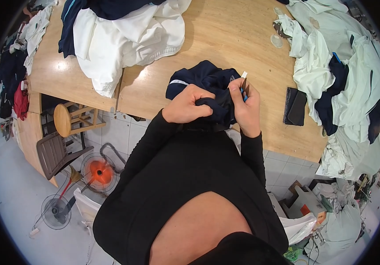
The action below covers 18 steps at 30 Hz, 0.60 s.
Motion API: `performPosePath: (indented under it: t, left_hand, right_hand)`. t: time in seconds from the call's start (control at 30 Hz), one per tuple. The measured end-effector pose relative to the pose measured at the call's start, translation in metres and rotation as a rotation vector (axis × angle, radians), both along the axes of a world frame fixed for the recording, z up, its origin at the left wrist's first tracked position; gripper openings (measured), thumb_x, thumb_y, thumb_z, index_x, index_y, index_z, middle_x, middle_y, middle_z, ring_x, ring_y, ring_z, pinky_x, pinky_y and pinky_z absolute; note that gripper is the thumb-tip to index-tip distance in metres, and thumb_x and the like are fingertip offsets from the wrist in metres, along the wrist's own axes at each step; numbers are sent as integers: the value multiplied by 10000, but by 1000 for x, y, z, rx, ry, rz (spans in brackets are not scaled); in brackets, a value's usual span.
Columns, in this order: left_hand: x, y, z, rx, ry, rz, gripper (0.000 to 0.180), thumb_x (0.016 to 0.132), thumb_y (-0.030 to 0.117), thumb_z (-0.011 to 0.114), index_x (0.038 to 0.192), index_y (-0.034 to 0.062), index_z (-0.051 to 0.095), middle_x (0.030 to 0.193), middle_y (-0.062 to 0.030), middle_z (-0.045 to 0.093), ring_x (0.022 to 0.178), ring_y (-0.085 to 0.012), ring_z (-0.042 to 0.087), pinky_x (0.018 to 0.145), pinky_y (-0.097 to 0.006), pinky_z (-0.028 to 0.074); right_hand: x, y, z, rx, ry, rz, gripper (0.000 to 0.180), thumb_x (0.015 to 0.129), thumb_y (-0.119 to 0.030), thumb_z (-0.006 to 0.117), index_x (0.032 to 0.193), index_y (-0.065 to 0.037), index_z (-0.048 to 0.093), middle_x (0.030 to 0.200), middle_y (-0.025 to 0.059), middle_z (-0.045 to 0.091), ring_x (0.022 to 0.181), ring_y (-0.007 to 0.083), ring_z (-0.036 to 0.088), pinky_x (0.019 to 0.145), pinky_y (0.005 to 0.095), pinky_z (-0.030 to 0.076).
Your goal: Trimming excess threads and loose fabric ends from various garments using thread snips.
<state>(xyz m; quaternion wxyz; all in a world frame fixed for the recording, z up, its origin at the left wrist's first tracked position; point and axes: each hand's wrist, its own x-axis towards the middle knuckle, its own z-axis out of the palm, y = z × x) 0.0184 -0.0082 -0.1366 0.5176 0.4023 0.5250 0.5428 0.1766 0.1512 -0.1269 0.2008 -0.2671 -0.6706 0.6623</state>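
A bunched navy garment (pixel 203 75) with a white stripe lies at the table's near edge, in front of my body. My left hand (pixel 190 104) is closed on its cloth, thumb and fingers pinching a fold. On the other side, my right hand (pixel 246 106) is also closed, its thumb and fingertips at the garment's right edge. Between those fingers sticks up a small slim tool (pixel 244 84) with a pale tip, a dark blade-like part and a bit of blue. The palm hides the rest of this tool, so its exact kind cannot be made out.
White and navy clothes (pixel 128 35) are heaped on the wooden table (pixel 234 39) at far left. More pale garments (pixel 353 75) pile up at right, beside a dark wallet-like case (pixel 294 106). A wooden stool (pixel 64 119), brown chair (pixel 55 152) and fan (pixel 99 172) stand at left.
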Motion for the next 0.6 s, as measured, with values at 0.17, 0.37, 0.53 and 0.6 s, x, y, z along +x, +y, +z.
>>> performPosePath:
  t: [0.17, 0.37, 0.53, 0.6]
  left_hand:
    - [-1, -3, -3, -21, 98, 160, 170, 876, 80, 721, 788, -26, 623, 657, -63, 537, 632, -98, 509, 605, -307, 426]
    - [-29, -28, -38, -101, 921, 979, 351, 918, 96, 810, 1269, 74, 816, 877, -126, 661, 791, -268, 669, 754, -360, 549]
    - [7, -41, -65, -82, 812, 685, 419, 909, 43, 797, 1311, 157, 823, 1152, -139, 666, 960, -295, 672, 865, -361, 557]
    - [5, -46, -85, -77, 760, 623, 407, 891, 29, 801, 1278, 152, 835, 1124, -129, 677, 975, -287, 674, 869, -370, 553]
  right_hand:
    - [-2, -2, -9, 106, 46, -89, 135, 1062, -83, 699, 978, 21, 711, 886, -5, 686, 840, 73, 566, 805, 257, 472]
    - [24, 32, -41, 345, -221, -273, 149, 986, -101, 806, 1021, 37, 763, 882, 87, 766, 805, 126, 675, 745, 293, 532]
    - [25, 10, -58, 403, -336, -73, 339, 895, -221, 918, 1055, 21, 743, 900, 133, 781, 811, 198, 739, 769, 333, 573]
    - [12, -2, -72, 424, -357, -69, 465, 861, -318, 942, 1120, -7, 714, 914, 158, 784, 845, 287, 775, 763, 395, 592]
